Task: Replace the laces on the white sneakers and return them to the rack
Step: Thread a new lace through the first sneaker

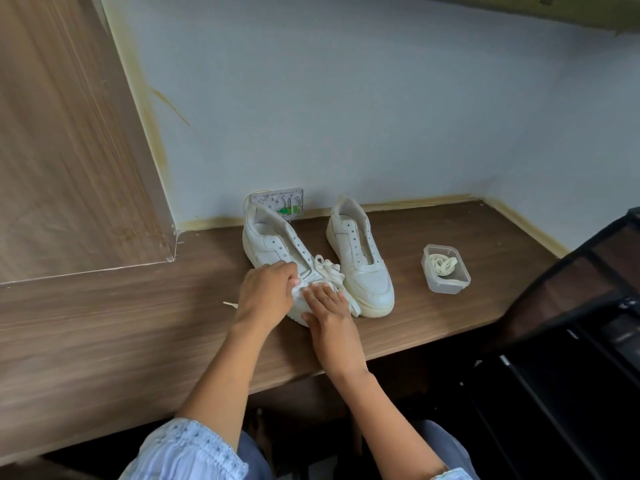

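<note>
Head view looks down on two white sneakers standing on a wooden desk (450, 306). The left hand (266, 296) curls its fingers over the toe end of the left sneaker (268, 242), seemingly pinching a white lace (327, 270) at the lowest eyelets; whether the lace is truly caught between the fingertips cannot be told. The right hand (327, 308) lies just beside it with straight fingers pressing on the toe, steadying the shoe. Loose lace is bunched just beyond the right hand's fingertips, against the right sneaker (360, 258), which shows bare eyelets. Well to the right of both hands, a clear plastic container (446, 284) holds a coiled cream lace (443, 265).

The step looks like work at the lowest eyelets of the left shoe. Next, the lace end must be found and fed through the following hole while the shoe stays pinned. A black rack (588, 289) stands at the far right. No brand or writing is legible.
</note>
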